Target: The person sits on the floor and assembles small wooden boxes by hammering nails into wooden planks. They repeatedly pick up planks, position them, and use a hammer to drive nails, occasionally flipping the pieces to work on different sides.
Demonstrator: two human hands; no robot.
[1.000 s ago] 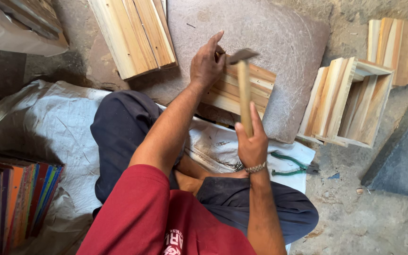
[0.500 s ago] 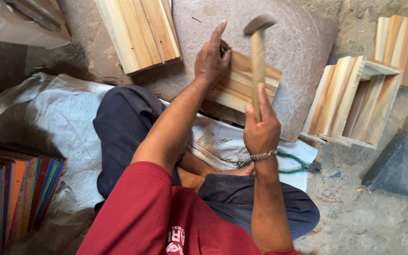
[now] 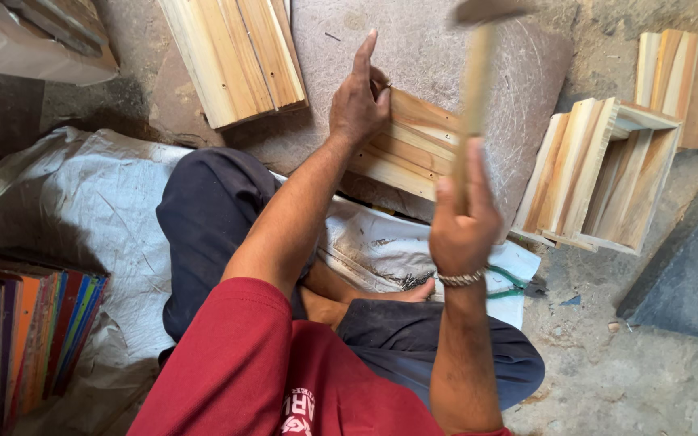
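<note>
Item count — hammer (image 3: pixel 475 73): one. Slatted wooden panels: three — one under the left hand (image 3: pixel 359 101), one at top left (image 3: pixel 236 56), one at far right (image 3: pixel 676 85). Open wooden box (image 3: pixel 599 173): one. Stone slab (image 3: pixel 430 48): one.

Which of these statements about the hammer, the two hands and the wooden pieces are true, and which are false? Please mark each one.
1. The right hand holds a hammer by its wooden handle. True.
2. The hammer head rests on the wooden panel. False: it is raised above the panel, blurred, near the top edge of the picture.
3. The left hand rests on the wooden panel. True.
4. The wooden panel lies on a flat grey stone slab. True.
5. The open wooden box stands to the person's left. False: it stands to the right, beyond the slab.
6. The right wrist is bare. False: it wears a metal bracelet.
</note>
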